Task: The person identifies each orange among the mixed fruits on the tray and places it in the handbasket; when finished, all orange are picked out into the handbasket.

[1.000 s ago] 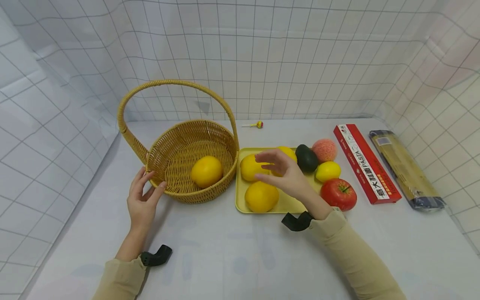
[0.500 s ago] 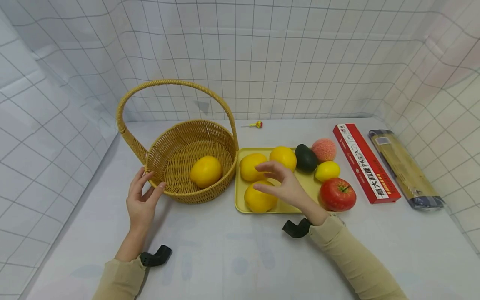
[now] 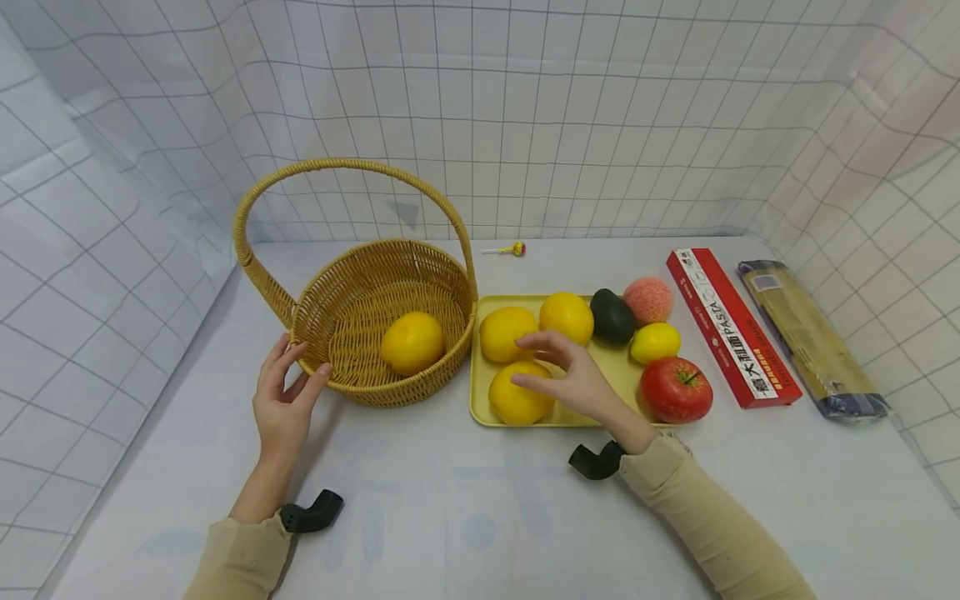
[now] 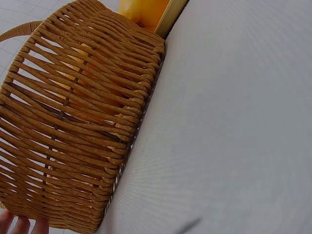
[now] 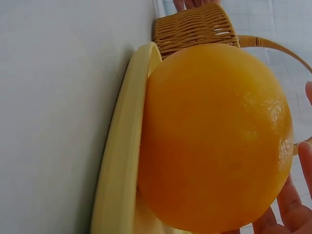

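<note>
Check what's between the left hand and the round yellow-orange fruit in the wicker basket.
Head view: between left hand and round yellow-orange fruit, the wall of the tan wicker basket, then a bare stretch of its floor.

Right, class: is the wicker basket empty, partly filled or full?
Partly filled: the head view shows one yellow-orange fruit inside the wicker basket, with much of its woven bottom bare beside the fruit.

The right hand [image 3: 576, 381] is easing closer to the front orange [image 3: 517, 403], revealing more of the rear-right orange [image 3: 567, 317].
</note>
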